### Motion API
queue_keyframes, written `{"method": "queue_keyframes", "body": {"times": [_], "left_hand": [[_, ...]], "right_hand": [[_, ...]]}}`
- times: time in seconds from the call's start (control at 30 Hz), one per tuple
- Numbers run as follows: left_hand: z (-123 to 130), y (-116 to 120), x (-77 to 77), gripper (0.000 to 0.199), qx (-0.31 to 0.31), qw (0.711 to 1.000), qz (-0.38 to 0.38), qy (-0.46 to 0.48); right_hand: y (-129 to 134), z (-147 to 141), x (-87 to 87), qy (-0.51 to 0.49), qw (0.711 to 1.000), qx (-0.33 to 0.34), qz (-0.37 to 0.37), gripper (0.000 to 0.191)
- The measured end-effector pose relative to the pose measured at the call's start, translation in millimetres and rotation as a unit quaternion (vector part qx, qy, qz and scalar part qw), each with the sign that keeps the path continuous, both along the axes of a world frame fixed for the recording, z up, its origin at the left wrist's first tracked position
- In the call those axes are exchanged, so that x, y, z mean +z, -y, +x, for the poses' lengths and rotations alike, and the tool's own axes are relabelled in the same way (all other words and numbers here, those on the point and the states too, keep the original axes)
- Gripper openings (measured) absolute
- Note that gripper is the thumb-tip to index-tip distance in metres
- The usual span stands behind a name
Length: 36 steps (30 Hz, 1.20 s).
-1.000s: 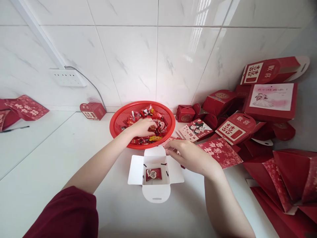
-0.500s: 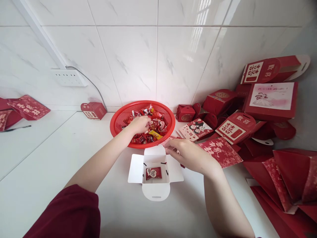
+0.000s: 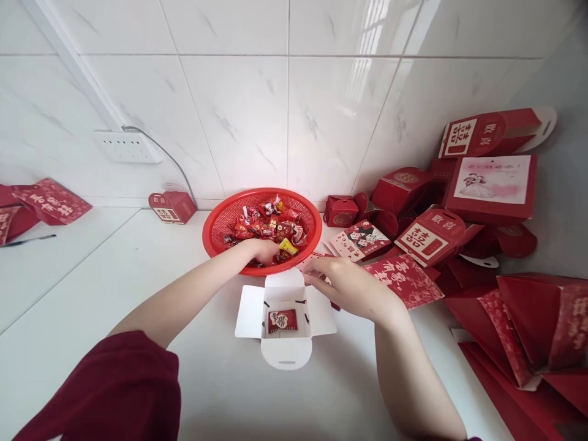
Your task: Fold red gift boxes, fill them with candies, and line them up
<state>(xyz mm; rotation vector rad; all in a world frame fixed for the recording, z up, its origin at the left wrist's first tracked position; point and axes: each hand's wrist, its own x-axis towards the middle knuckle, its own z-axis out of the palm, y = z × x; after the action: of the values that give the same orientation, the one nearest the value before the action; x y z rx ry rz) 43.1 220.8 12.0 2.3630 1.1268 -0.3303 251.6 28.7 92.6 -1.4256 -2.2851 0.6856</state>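
My left hand (image 3: pixel 265 251) reaches into the front of a red plastic basket (image 3: pixel 214 214) filled with wrapped candies (image 3: pixel 257 226). Its fingertips are down among the sweets and hidden, next to a yellow-wrapped candy (image 3: pixel 288 247). In front of the basket stands an open paper gift box (image 3: pixel 286 355), its white inside showing and its flaps folded outward. One red-wrapped candy (image 3: pixel 282 321) lies on the bottom of the box. Bent and close together, the fingers of my right hand (image 3: pixel 342 282) are at the box's back flap, by its right edge.
Red gift boxes (image 3: pixel 422 236) are heaped on the right, with larger red boxes (image 3: pixel 528 318) nearer me. A small red box (image 3: pixel 172 207) stands by the wall at left, below a socket strip (image 3: pixel 126 147) with a cable. A dark pen-like stick (image 3: pixel 30 240) lies far left.
My left hand has moved down and toward me, from the middle of the candies to the basket's front, and its fingers have sunk among them. My right hand stays by the box.
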Motion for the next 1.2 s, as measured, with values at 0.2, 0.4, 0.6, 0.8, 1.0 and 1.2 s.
{"method": "queue_keyframes", "body": {"times": [0.2, 0.4, 0.6, 0.8, 1.0, 1.2], "left_hand": [[-19.3, 5.1, 32.5, 0.023, 0.078, 0.989, 0.028, 0.12], [-36.2, 36.1, 51.7, 0.049, 0.204, 0.939, 0.03, 0.273], [-26.2, 93.9, 64.3, 0.054, 0.238, 0.862, -0.03, 0.447], [-10.2, 125.7, 66.0, 0.035, 0.166, 0.884, 0.037, 0.435], [-23.0, 131.5, 74.2, 0.039, 0.145, 0.913, -0.039, 0.379], [-39.6, 93.6, 49.4, 0.033, 0.234, 0.93, 0.242, 0.15]], "right_hand": [[3.1, 4.2, 3.0, 0.0, 1.0, -0.003, 0.005, 0.027], [-6.0, 1.7, -6.3, -0.017, 1.0, -0.002, 0.023, 0.023], [-17.3, -16.3, -19.4, -0.183, 0.98, -0.053, 0.054, 0.022], [-25.2, -35.6, -35.9, -0.375, 0.926, -0.027, 0.015, 0.034], [-27.3, -30.3, -41.2, -0.364, 0.931, -0.018, 0.006, 0.039], [-16.3, -24.5, -25.9, -0.209, 0.977, -0.015, 0.028, 0.022]]}}
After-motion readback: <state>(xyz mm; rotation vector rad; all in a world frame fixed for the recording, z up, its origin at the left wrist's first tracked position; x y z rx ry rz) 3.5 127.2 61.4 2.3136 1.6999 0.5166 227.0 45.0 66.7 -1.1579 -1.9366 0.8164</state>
